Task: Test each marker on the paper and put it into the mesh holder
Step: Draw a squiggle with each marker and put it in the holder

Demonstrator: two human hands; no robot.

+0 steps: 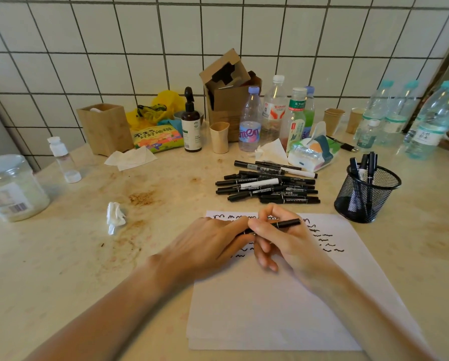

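Observation:
A black marker lies level between both hands over the top of the white paper. My right hand grips its middle, with the free end sticking out to the right. My left hand closes on its left end, which is hidden under the fingers. Black squiggles cover the upper part of the paper. A pile of black and white markers lies just beyond the paper. The black mesh holder stands to the right with several markers upright in it.
Bottles, paper cups, a tissue pack and a cardboard box crowd the back of the counter by the tiled wall. A crumpled tissue lies left of the paper. A plastic jar stands at the far left.

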